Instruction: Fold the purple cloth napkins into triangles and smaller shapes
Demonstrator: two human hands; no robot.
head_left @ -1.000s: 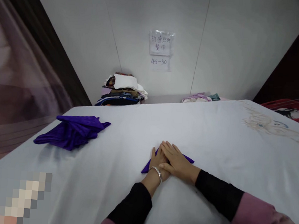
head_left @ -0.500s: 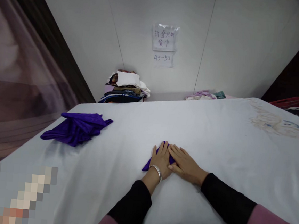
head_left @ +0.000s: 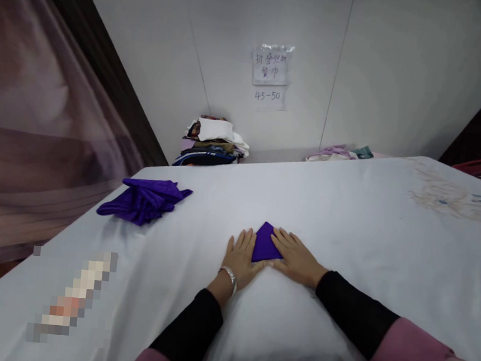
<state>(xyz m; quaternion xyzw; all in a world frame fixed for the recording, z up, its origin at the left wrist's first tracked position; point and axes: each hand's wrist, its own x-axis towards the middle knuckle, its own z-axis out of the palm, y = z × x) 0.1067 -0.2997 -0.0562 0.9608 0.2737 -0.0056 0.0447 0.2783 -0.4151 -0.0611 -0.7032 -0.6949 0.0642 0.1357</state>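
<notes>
A small folded purple napkin [head_left: 265,243] lies on the white-covered table [head_left: 346,223] in front of me. My left hand [head_left: 240,256], with a silver bracelet on the wrist, lies flat on the cloth against the napkin's left edge, fingers stretched out. My right hand [head_left: 296,257] lies flat against the napkin's right edge, fingers also extended. Neither hand grips anything. A loose heap of purple napkins [head_left: 144,200] lies farther off to the left on the table.
Beyond the table's far edge a pile of folded clothes [head_left: 212,142] stands by the wall, with a smaller fabric heap [head_left: 338,152] to its right. A paper sign [head_left: 272,65] hangs on the wall. A sheer curtain [head_left: 38,129] hangs at left.
My hands were stacked on the folded napkin, pressing it. They have slid apart to its two sides, and the napkin now shows between them. The view has shifted slightly.
</notes>
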